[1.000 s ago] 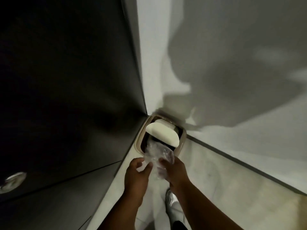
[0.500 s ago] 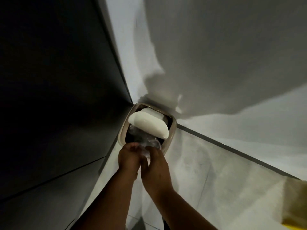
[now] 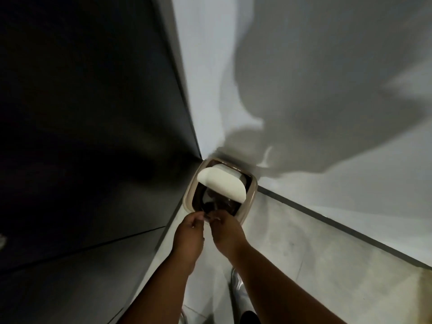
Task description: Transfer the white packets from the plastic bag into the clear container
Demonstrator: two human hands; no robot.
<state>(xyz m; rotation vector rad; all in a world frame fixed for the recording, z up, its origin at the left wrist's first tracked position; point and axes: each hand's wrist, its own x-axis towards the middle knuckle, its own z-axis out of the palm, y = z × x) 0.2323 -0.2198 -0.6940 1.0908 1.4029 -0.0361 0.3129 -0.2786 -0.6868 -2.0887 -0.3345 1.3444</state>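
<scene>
A crumpled clear plastic bag (image 3: 217, 203) sits in the dark opening of a small beige bin (image 3: 251, 195), under the bin's tilted white swing lid (image 3: 222, 183). My left hand (image 3: 189, 235) and my right hand (image 3: 226, 232) are side by side at the bin's near rim. The fingertips of both curl onto the bag's near end. No white packets and no clear container are in view.
The bin stands on the floor in a corner, with a dark cabinet front (image 3: 93, 160) to its left and a white wall (image 3: 327, 90) behind it. The floor (image 3: 315, 253) is pale tile. A shoe (image 3: 238, 288) shows between my forearms.
Both hands have moved forward and down, carrying the bag from above the bin's rim into its opening. The bag is now mostly inside, under the lid.
</scene>
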